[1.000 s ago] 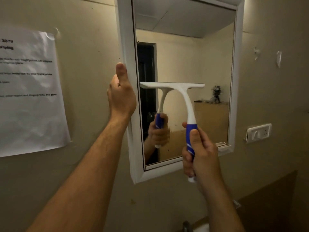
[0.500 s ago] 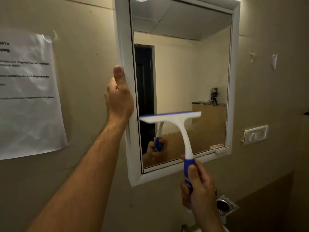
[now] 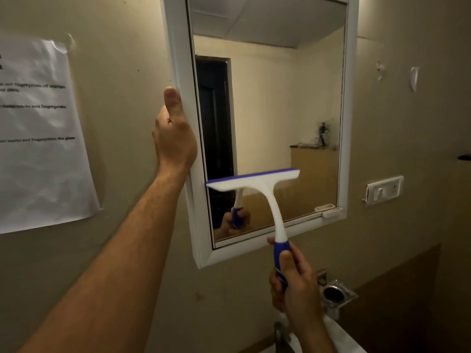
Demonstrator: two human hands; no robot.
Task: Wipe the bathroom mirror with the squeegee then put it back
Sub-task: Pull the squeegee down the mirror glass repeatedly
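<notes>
A white-framed mirror (image 3: 351, 123) hangs on the beige wall, its left side swung out from the wall. My left hand (image 3: 174, 138) grips the frame's left edge, thumb pointing up. My right hand (image 3: 293, 284) is closed around the blue handle of a white squeegee (image 3: 254, 183). The squeegee's blue-edged blade lies across the lower left part of the glass, tilted slightly up to the right. The squeegee and my right hand are reflected in the glass just below the blade.
A printed paper sheet (image 3: 38, 133) is taped to the wall at left. A white switch plate (image 3: 383, 191) sits right of the mirror. Below it are a metal wall holder (image 3: 336, 295) and a white basin edge (image 3: 339, 335). Two small hooks (image 3: 414, 77) sit up on the right wall.
The squeegee blade has slid down the glass from the middle height to the lower part. My right hand dropped below the frame's bottom edge. My left hand kept its grip on the frame.
</notes>
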